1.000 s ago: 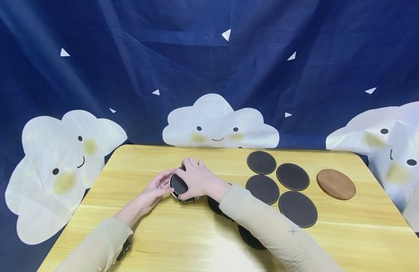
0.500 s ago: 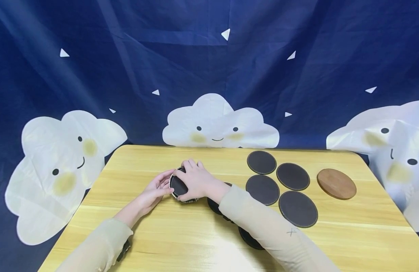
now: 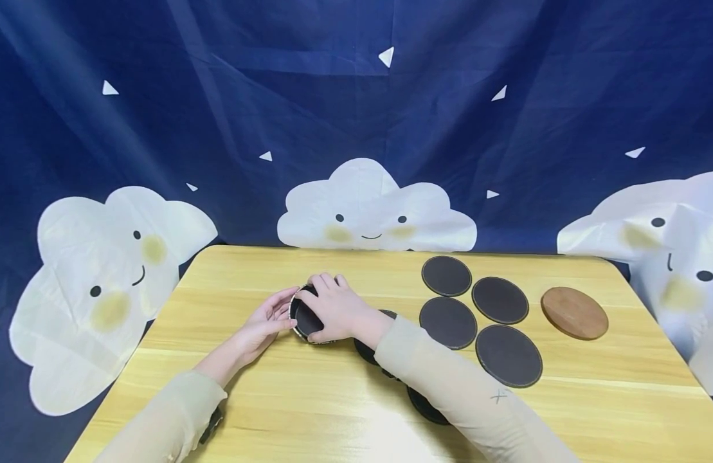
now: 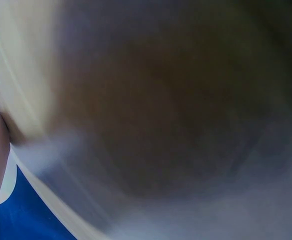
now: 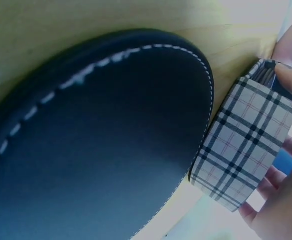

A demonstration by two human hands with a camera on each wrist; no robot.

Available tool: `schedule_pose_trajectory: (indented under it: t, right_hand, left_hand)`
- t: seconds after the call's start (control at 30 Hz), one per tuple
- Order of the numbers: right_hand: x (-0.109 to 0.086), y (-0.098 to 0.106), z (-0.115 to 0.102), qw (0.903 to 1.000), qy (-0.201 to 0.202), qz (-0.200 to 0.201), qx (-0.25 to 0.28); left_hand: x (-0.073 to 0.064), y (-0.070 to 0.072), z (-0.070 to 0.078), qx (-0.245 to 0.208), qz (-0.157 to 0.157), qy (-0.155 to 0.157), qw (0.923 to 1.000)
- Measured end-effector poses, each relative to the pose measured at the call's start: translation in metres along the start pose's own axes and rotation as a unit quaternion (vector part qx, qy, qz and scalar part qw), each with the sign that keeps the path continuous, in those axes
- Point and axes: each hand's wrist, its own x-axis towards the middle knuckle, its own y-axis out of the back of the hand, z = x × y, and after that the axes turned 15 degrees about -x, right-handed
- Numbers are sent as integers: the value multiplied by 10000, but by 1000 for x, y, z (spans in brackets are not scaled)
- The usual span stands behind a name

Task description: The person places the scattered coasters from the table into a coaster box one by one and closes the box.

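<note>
Plaid outside and black within, one holder [image 5: 243, 135] sits left of centre in the frame on a wooden table [image 3: 298, 399], gripped by a person's two hands. The left hand [image 3: 272, 319] curls thumb and fingers around the holder's left side; the right hand [image 3: 340, 310] arches over its top, thumb and fingers bent onto opposite edges. Six black discs [image 3: 447, 323] are counted: four at centre right, two partly hidden by the right sleeve [image 3: 449, 379]. One brown disc [image 3: 575, 313] lies farther right. Broad wood separates the holder from the table's left edge.
</note>
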Motion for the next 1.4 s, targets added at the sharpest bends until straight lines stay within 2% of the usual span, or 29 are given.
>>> schedule_pose_trajectory:
  t: [0.47, 0.77, 1.07, 1.4]
  right_hand:
    - [-3, 5, 2, 9998, 31, -187, 23]
    - [-12, 13, 8, 9999, 70, -126, 36]
    - [-29, 26, 17, 9998, 209, -26, 49]
    - [-57, 31, 30, 9974, 520, 377, -337]
  left_hand:
    - [0, 1, -1, -80, -38, -52, 9999]
    - [0, 2, 0, -118, -80, -57, 9999]
    - [1, 1, 0, -94, -69, -72, 9999]
    - [1, 1, -1, -71, -13, -62, 10000]
